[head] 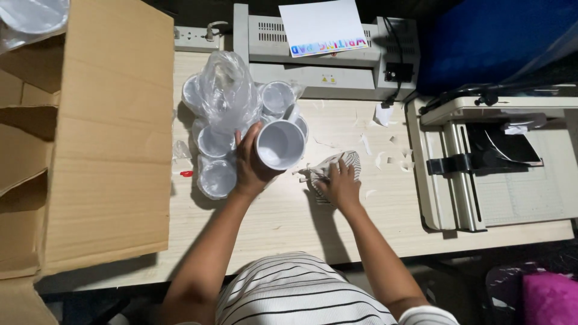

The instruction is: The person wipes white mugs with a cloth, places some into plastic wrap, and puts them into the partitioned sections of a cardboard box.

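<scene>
My left hand (248,162) grips a white mug (280,143) by its side, tilted so its open mouth faces the camera, just above the wooden table (283,222). My right hand (341,182) presses down on a patterned cloth (337,165) lying on the table right of the mug. Several more white mugs (215,177) stand in a cluster left of and behind the held one, some under a clear plastic bag (226,90).
A large open cardboard box (102,120) fills the left side. A grey laminator (325,57) with a white sheet on it sits at the back. A paper trimmer (494,162) stands at the right. Small paper scraps (385,159) lie scattered between them.
</scene>
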